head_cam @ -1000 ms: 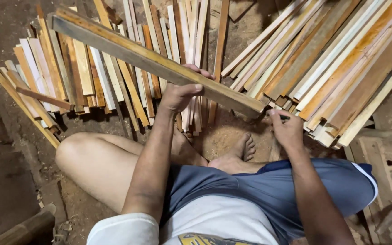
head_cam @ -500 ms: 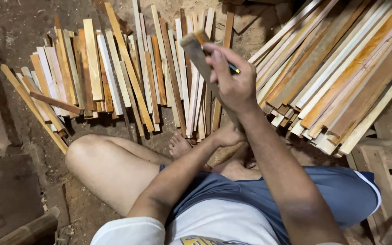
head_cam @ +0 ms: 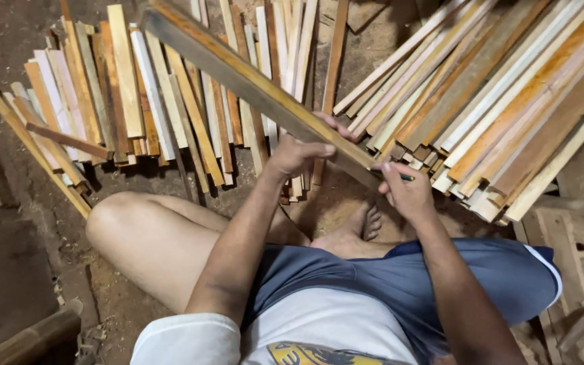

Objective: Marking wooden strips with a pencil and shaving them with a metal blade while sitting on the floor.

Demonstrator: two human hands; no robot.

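1. A dirt floor (head_cam: 8, 88), dark and strewn with sawdust and wood scraps, fills the scene; a person sits on it with bare legs folded, seen from above.
2. Two heaps of cut wooden slats lie on the floor: a left pile (head_cam: 123, 101) fanned in upright rows, and a right pile (head_cam: 508, 108) stacked on a slant (pale, orange and brown strips mixed).
3. A long wooden strip (head_cam: 251, 84) runs diagonally from the upper left down toward the lap, raised above both piles.
4. The left hand (head_cam: 299, 154) is wrapped around the strip near its lower end, fingers curled over its top.
5. The right hand (head_cam: 407, 192) pinches a dark pencil (head_cam: 405, 178) just beside the strip's lower tip.
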